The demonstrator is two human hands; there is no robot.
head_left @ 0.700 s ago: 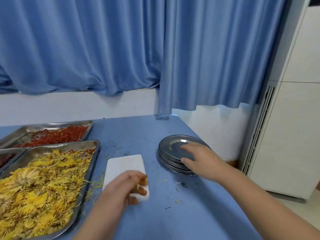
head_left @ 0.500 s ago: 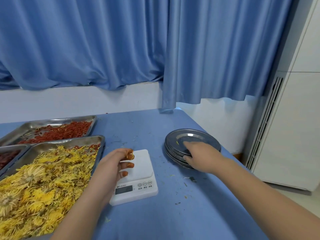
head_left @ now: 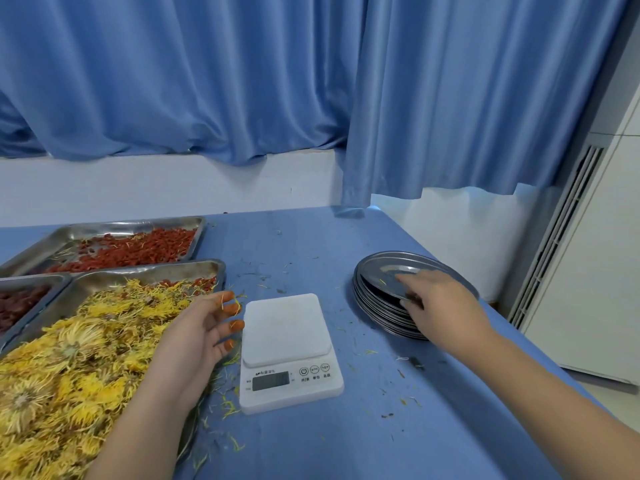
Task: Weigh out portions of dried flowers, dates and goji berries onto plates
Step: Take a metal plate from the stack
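the blue table carries everything. along its left edge sits the biggest tray, heaped with dried flowers; behind it, toward the far left corner, a second tray holds the goji berries, and a third tray, cut off at the left edge, holds dark red pieces i take for the dates. all three look well stocked. near the right edge stands the stack of plates, and the white scale sits between that stack and the flower tray, its platform bare and its display too dim to read. my right hand grips the top plate by its near rim, fingers on top, and that plate tilts up off the rest. my left hand is open, fingers spread and holding nothing, just beside the scale's left side, above the flower tray's right rim. loose petals lie scattered around the scale. as i judge it, no filled plate is in sight and nothing is being weighed yet: a plate has to go on the scale first, then the flowers, dates and berries are all left to portion.
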